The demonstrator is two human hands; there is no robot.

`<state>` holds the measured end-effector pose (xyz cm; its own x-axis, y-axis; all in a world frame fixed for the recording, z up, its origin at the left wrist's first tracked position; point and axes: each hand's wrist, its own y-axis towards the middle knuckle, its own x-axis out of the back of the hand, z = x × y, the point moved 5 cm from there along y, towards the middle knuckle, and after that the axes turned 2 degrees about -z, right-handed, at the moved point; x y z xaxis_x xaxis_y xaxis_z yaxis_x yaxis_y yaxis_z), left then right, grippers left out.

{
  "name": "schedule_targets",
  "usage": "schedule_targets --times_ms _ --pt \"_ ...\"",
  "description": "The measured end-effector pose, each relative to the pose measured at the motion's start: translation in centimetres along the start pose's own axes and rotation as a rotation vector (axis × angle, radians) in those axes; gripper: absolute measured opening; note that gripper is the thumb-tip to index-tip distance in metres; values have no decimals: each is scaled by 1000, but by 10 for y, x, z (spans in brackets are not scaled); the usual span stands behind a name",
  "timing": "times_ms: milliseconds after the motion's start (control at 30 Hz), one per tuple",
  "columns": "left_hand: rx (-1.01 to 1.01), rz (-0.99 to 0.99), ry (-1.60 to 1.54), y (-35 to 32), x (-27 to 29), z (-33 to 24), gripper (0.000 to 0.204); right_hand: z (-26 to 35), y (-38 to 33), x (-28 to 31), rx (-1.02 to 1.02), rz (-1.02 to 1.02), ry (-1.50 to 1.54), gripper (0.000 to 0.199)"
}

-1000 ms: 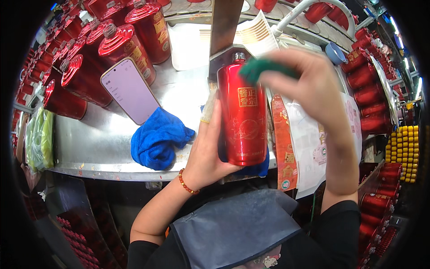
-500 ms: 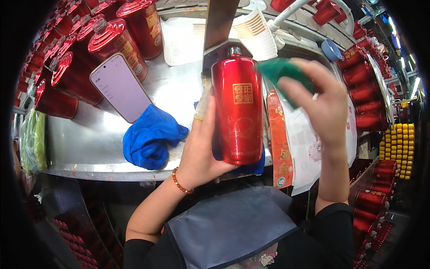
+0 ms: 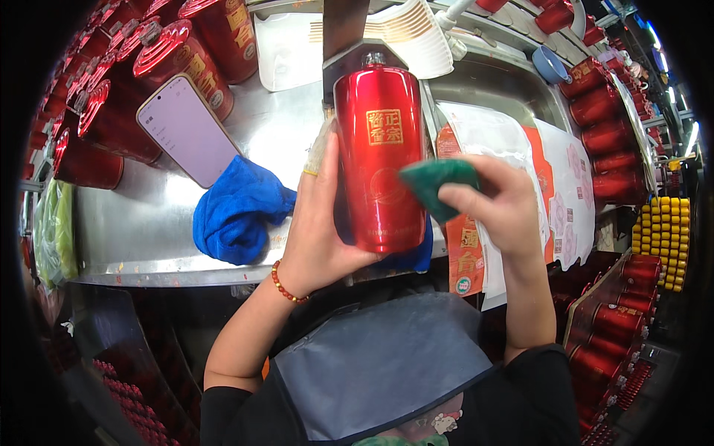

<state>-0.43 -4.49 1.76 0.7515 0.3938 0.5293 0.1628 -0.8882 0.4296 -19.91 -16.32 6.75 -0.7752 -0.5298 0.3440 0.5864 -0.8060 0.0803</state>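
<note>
My left hand (image 3: 318, 230) holds a glossy red bottle (image 3: 381, 163) from its left side and base. The bottle tilts with its clear-topped neck away from me, and a gold square label and a fainter round pattern face up. A pale cover sits on one left finger. My right hand (image 3: 500, 204) pinches a flat, green, pointed scraper (image 3: 439, 186), whose tip meets or nearly meets the bottle's lower right side. Beside that hand lie red-and-gold decal strips (image 3: 464, 256) and white sheets (image 3: 576, 201). Blue cloth also shows beneath the bottle.
A crumpled blue cloth (image 3: 242, 212) and a lit phone (image 3: 186, 134) rest on the metal table (image 3: 134, 245). Several red bottles (image 3: 182, 63) crowd the left, with more on racks at right. White plastic trays (image 3: 413, 37) and a metal post (image 3: 343, 30) stand behind the bottle.
My right hand has brought the green scraper down and left, from the bottle's upper right to its lower right side. My view has shifted slightly; the left hand keeps its hold.
</note>
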Motion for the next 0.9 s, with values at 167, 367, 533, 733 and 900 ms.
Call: schedule_targets --times_ms 167,367,533,733,900 --pt "-24 27 18 0 -4 7 139 21 12 20 360 -203 -373 35" --pt "-24 11 38 -1 -11 10 136 53 -47 -19 570 195 -575 44" --pt "-5 17 1 0 -10 12 133 56 -23 -3 493 -119 -572 47" --pt "-48 -70 -9 2 -6 5 124 70 -44 -31 552 187 -529 49" --pt "-83 -154 -10 0 -3 -3 120 74 -37 -36 748 41 -767 42"
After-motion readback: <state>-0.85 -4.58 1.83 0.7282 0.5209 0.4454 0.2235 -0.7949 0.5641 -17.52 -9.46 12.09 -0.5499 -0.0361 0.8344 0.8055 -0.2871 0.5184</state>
